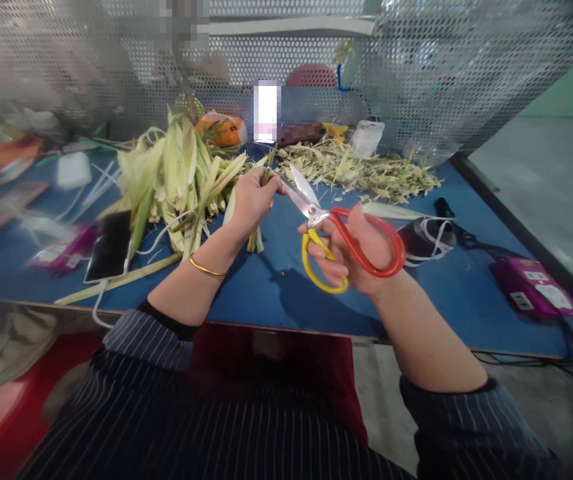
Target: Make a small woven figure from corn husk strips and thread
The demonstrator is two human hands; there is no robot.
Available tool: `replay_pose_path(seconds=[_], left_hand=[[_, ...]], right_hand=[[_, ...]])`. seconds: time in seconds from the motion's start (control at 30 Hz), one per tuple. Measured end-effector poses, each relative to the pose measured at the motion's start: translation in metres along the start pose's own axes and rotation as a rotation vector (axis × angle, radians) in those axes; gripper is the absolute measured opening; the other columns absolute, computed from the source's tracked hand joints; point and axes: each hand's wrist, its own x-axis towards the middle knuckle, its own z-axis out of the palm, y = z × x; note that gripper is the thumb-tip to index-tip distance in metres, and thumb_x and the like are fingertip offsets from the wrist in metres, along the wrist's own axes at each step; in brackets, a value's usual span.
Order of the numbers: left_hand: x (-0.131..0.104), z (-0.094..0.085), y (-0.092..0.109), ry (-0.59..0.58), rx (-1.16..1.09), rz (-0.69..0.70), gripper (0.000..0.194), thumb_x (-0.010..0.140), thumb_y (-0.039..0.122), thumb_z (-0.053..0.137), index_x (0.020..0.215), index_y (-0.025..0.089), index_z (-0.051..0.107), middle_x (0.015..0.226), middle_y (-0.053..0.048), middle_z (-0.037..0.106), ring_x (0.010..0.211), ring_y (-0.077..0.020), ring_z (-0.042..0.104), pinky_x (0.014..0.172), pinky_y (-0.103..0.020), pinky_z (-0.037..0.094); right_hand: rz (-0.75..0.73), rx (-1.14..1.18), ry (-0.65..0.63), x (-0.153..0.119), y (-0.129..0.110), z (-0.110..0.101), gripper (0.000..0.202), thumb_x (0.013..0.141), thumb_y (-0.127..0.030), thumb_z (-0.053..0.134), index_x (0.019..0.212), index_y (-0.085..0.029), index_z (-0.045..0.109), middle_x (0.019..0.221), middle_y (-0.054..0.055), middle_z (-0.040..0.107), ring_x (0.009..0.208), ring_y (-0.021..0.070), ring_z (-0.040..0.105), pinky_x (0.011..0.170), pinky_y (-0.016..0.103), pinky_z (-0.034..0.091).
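My right hand is wrapped round the handles of a pair of scissors, one loop red and one yellow. Its blades stand apart and point up and left, the lower one close to the fingers of my left hand. Pinched in that left hand are thin green-yellow husk strips, sticking out above and below the fingers. Left of it lies a big heap of pale corn husks. Behind the scissors spreads a pile of cut husk pieces on the blue table.
A lit phone stands at the back beside an orange packet. A dark phone with a white cable lies on the left. On the right are a black cord-wrapped object and a purple box. Perforated metal panels border the back.
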Motion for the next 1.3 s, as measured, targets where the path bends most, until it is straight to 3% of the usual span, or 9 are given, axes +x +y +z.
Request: replay_pose_path(seconds=[0.2, 0.5, 0.73, 0.9, 1.0, 1.1, 1.17, 1.23, 1.3], left_hand=[[-0.002, 0.001, -0.003, 0.072, 0.140, 0.133, 0.021, 0.082, 0.009, 0.054, 0.064, 0.020, 0.053, 0.061, 0.001, 0.053, 0.060, -0.0117, 0.049, 0.057, -0.024, 0.035], [-0.004, 0.001, -0.005, 0.034, 0.212, 0.220, 0.021, 0.077, 0.009, 0.054, 0.060, 0.019, 0.050, 0.056, 0.004, 0.045, 0.056, -0.0111, 0.042, 0.056, -0.028, 0.027], [-0.005, 0.002, -0.003, 0.024, 0.198, 0.203, 0.022, 0.077, 0.010, 0.056, 0.058, 0.020, 0.049, 0.054, 0.003, 0.046, 0.054, -0.0109, 0.044, 0.054, -0.028, 0.028], [-0.004, 0.001, 0.003, -0.010, 0.069, 0.093, 0.020, 0.083, 0.015, 0.058, 0.065, 0.019, 0.054, 0.061, 0.001, 0.061, 0.053, -0.0093, 0.048, 0.052, -0.024, 0.035], [-0.002, -0.003, 0.011, -0.036, -0.103, -0.107, 0.017, 0.087, 0.019, 0.061, 0.071, 0.018, 0.056, 0.070, 0.000, 0.069, 0.044, -0.0051, 0.039, 0.044, -0.022, 0.031], [-0.001, -0.007, 0.018, -0.070, -0.264, -0.315, 0.018, 0.089, 0.020, 0.064, 0.073, 0.018, 0.056, 0.073, -0.001, 0.070, 0.040, -0.0017, 0.031, 0.038, -0.020, 0.021], [-0.002, -0.007, 0.019, -0.118, -0.335, -0.419, 0.017, 0.089, 0.019, 0.065, 0.073, 0.016, 0.058, 0.072, -0.001, 0.069, 0.039, -0.0003, 0.030, 0.037, -0.019, 0.017], [-0.004, -0.005, 0.017, -0.186, -0.392, -0.475, 0.015, 0.088, 0.018, 0.066, 0.074, 0.015, 0.061, 0.073, -0.001, 0.069, 0.039, 0.0006, 0.031, 0.036, -0.018, 0.014], [-0.007, -0.003, 0.014, -0.252, -0.440, -0.507, 0.014, 0.087, 0.020, 0.068, 0.074, 0.015, 0.064, 0.074, -0.001, 0.070, 0.038, 0.0015, 0.031, 0.035, -0.016, 0.013]], right_hand=[[0.047, 0.029, 0.004, 0.002, -0.005, 0.006, 0.072, 0.087, -0.081, 0.042, 0.111, -0.016, 0.063, 0.068, -0.002, 0.053, 0.039, 0.0064, 0.032, 0.033, 0.024, 0.033], [0.060, 0.052, 0.034, 0.012, -0.006, 0.012, 0.068, 0.088, -0.078, 0.045, 0.111, -0.016, 0.061, 0.066, -0.003, 0.052, 0.038, 0.0060, 0.033, 0.033, 0.023, 0.035], [0.011, 0.018, 0.107, 0.017, -0.006, 0.020, 0.060, 0.087, -0.074, 0.054, 0.105, -0.016, 0.060, 0.062, -0.007, 0.045, 0.036, 0.0021, 0.022, 0.031, 0.020, 0.026], [-0.109, -0.106, 0.224, 0.019, -0.003, 0.015, 0.056, 0.085, -0.072, 0.058, 0.100, -0.018, 0.059, 0.063, -0.008, 0.044, 0.036, 0.0025, 0.024, 0.032, 0.021, 0.024], [-0.121, -0.451, 0.402, 0.024, -0.004, -0.003, 0.049, 0.085, -0.068, 0.060, 0.099, -0.021, 0.057, 0.062, -0.006, 0.049, 0.038, 0.0079, 0.038, 0.036, 0.025, 0.030], [0.009, -1.227, 0.500, 0.029, -0.001, -0.021, 0.035, 0.090, -0.052, 0.059, 0.094, -0.018, 0.063, 0.072, 0.006, 0.064, 0.060, 0.0178, 0.059, 0.054, 0.029, 0.041], [0.117, -1.661, 0.502, 0.029, 0.005, -0.026, 0.034, 0.091, -0.042, 0.056, 0.108, -0.014, 0.064, 0.089, 0.016, 0.072, 0.079, 0.0269, 0.067, 0.064, 0.033, 0.043], [0.159, -1.883, 0.471, 0.027, 0.009, -0.024, 0.039, 0.092, -0.038, 0.053, 0.119, -0.012, 0.061, 0.098, 0.021, 0.073, 0.086, 0.0316, 0.069, 0.067, 0.035, 0.044], [0.155, -1.965, 0.442, 0.026, 0.007, -0.019, 0.037, 0.092, -0.037, 0.051, 0.117, -0.012, 0.064, 0.101, 0.022, 0.072, 0.087, 0.0339, 0.070, 0.066, 0.037, 0.044]])
